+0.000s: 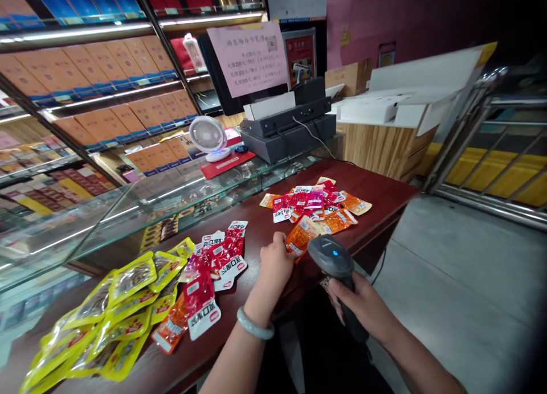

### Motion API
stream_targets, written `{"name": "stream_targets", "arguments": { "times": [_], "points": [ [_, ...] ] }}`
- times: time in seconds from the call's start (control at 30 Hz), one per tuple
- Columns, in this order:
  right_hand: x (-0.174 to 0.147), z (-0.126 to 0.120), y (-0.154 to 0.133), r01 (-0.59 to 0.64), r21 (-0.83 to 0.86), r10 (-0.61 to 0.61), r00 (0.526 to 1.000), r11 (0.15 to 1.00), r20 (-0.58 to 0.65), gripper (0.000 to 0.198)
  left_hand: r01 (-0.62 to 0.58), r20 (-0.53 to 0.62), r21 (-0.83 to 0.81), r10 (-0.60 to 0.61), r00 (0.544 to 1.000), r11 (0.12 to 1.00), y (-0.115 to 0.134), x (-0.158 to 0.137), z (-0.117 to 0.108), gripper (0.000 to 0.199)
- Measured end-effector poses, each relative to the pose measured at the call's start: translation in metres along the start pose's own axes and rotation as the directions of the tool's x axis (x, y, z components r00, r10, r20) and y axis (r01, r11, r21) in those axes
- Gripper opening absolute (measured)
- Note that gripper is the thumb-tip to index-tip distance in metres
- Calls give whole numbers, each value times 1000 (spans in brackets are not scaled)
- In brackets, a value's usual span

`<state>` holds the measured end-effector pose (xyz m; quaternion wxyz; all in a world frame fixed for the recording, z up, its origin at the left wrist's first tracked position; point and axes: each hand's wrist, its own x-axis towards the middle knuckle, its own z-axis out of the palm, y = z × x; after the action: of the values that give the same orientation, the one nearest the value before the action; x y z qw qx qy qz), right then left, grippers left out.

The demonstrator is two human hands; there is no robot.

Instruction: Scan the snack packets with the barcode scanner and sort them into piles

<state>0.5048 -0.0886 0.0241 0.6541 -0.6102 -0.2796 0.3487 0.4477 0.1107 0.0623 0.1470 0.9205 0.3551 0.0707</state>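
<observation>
My left hand (276,263), with a pale bangle on the wrist, is closed on the near end of an orange snack packet (302,233) at the table's front edge. My right hand (352,300) grips the handle of a dark barcode scanner (331,257), whose top shows a blue light; its head is just right of that packet. Beyond them lies a heap of red and orange snack packets (316,201). Left of my left hand are more red and white packets (200,294), then a pile of yellow-edged clear packets (132,277).
The dark red table (380,183) adjoins a glass display counter (171,195). On the counter stand a small white fan (208,136), a monitor with a pink paper sign (252,58) and a black cash drawer (290,138). A metal railing (491,155) is at the right.
</observation>
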Motion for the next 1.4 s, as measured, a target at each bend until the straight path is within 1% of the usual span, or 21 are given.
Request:
{"name": "stream_targets", "arguments": {
  "times": [0.1,0.23,0.4,0.5,0.57,0.63,0.7,0.77,0.8,0.83,0.87,0.9,0.97,1.0,1.03,1.1,1.17,1.3,1.4],
  "points": [
    [4,8,0,32,36,-33,999,999,14,47,31,-15,-17,-31,999,999,-8,-6,-2,46],
    [7,16,-1,12,87,-16,999,996,44,50,74,-28,-52,-75,997,996,-20,-7,-4,47],
    [9,21,-3,-10,54,6,998,998,64,52,111,-109,-128,-125,986,986,-46,-4,-9,48],
    [11,23,-2,-27,44,24,997,999,76,50,120,-127,-124,-135,983,985,-61,-2,-13,51],
    [14,24,-1,-31,42,28,996,999,90,50,100,-131,-65,-108,985,993,-69,-3,-16,53],
    [16,25,-1,-31,27,28,994,999,108,49,73,-151,36,-66,986,997,-75,-6,-20,52],
    [18,26,-1,-26,-3,26,992,1000,120,46,88,-222,148,-54,974,985,-79,-11,-24,51],
    [20,27,-1,-26,-25,29,991,999,131,45,128,-319,235,-48,947,964,-81,-17,-28,53],
    [21,28,-1,-27,-28,31,991,999,133,45,117,-345,268,-18,938,956,-81,-20,-30,55],
    [22,30,-2,-29,-27,33,990,999,134,46,68,-340,299,40,939,952,-81,-22,-32,57],
    [22,32,-3,-34,-24,37,989,999,141,46,-19,-302,327,124,945,945,-81,-25,-33,58],
    [22,34,-5,-39,-18,42,988,999,151,47,-127,-240,346,219,946,929,-82,-26,-33,59],
    [22,41,-8,-51,-1,50,980,999,193,49,-315,-106,348,371,922,883,-86,-28,-32,59],
    [22,44,-10,-58,4,55,974,998,218,50,-368,-58,340,409,911,866,-89,-28,-31,58],
    [22,48,-11,-66,5,63,969,998,240,51,-392,-29,332,425,905,858,-93,-27,-31,56],
    [23,56,-11,-85,-1,82,959,996,269,50,-389,-10,329,415,910,860,-103,-23,-29,53],
    [24,63,-10,-101,-6,98,951,995,294,48,-362,-14,338,389,921,869,-113,-16,-30,52],
    [30,76,-10,-108,12,96,928,994,361,45,-275,-66,361,318,946,891,-133,-2,-34,50],
    [37,83,-15,-99,8,88,917,995,388,44,-211,-115,385,274,955,899,-144,8,-37,49]
  ]
}}
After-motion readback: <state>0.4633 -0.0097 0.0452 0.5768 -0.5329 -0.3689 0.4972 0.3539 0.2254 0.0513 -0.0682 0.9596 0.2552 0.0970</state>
